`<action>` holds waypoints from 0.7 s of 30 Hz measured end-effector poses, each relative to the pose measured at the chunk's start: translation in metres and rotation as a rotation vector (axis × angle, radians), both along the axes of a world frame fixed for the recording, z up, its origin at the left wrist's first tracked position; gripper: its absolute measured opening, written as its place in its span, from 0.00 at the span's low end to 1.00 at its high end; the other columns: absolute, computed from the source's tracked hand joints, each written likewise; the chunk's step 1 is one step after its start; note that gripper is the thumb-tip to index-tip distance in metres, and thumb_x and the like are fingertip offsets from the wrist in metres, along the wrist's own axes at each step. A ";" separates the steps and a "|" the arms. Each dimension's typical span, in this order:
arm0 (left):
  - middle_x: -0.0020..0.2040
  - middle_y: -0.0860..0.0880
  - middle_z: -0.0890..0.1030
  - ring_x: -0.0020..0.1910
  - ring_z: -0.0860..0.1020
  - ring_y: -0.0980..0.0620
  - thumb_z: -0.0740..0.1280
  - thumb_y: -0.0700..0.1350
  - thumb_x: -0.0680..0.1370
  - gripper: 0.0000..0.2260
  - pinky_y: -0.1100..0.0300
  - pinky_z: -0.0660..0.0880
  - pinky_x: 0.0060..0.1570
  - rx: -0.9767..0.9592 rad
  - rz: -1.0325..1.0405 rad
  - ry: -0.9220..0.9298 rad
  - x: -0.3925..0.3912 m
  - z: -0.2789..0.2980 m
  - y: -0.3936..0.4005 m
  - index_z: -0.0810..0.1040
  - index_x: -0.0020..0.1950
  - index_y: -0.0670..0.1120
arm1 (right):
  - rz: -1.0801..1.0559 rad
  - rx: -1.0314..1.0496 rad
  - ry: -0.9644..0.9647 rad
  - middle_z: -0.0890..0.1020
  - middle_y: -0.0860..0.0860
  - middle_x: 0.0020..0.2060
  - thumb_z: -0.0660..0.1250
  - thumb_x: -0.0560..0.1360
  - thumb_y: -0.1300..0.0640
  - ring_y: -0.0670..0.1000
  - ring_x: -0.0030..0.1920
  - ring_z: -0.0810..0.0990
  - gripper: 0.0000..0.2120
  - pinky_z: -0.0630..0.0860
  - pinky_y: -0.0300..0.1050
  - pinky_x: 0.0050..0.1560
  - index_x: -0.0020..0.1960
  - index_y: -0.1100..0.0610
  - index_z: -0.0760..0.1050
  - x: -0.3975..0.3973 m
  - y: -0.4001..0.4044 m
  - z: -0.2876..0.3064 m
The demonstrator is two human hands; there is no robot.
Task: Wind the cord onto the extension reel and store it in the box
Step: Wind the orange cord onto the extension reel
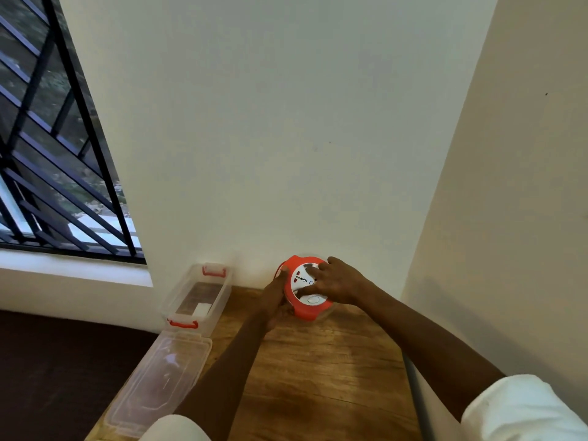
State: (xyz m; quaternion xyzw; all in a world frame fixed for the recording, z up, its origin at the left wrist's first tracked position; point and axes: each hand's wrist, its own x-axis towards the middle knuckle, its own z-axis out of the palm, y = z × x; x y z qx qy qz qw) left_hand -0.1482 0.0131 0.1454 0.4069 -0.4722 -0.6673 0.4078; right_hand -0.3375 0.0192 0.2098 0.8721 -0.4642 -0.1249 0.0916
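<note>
Holding the extension reel (305, 292) at the far end of the wooden worktop (318, 370), close to the white wall (270, 122), I have both hands on it. My left hand (275, 300) is curled round the reel's red rim on its left side, fingertips up against the edge. My right hand (337, 281) lies over the white face from the right, fingers bent and pressing on the central part, thumb reaching down toward the oval button near the lower rim. The reel sits tilted, its socket face turned up toward me. I cannot make out any loose cord.

Left of the reel, well apart from it, the clear plastic box (199, 296) stands open at the worktop's left edge, with red clips at its near and far ends and a small white item lying inside. Its transparent lid (159, 380) lies flat just in front of it, closer to me. A barred window (57, 138) fills the upper left.
</note>
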 end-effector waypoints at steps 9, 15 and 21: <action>0.54 0.41 0.85 0.49 0.85 0.40 0.65 0.55 0.81 0.22 0.48 0.83 0.43 0.024 0.143 0.112 -0.009 0.008 -0.017 0.75 0.68 0.42 | 0.197 -0.173 0.224 0.70 0.55 0.71 0.77 0.70 0.49 0.59 0.68 0.72 0.38 0.70 0.54 0.65 0.75 0.41 0.62 0.004 0.006 0.014; 0.49 0.44 0.86 0.42 0.86 0.45 0.67 0.55 0.79 0.18 0.54 0.83 0.36 -0.047 0.227 0.049 -0.015 0.008 -0.024 0.80 0.61 0.44 | 0.232 -0.247 0.271 0.75 0.54 0.66 0.79 0.66 0.43 0.57 0.60 0.77 0.42 0.74 0.52 0.58 0.74 0.39 0.62 -0.003 0.002 0.017; 0.57 0.43 0.84 0.46 0.84 0.48 0.66 0.54 0.80 0.15 0.59 0.83 0.41 -0.181 0.247 -0.077 -0.019 0.016 -0.035 0.78 0.62 0.48 | 0.164 -0.315 0.215 0.75 0.56 0.67 0.77 0.68 0.42 0.60 0.63 0.76 0.40 0.74 0.56 0.60 0.75 0.39 0.61 -0.005 -0.004 0.007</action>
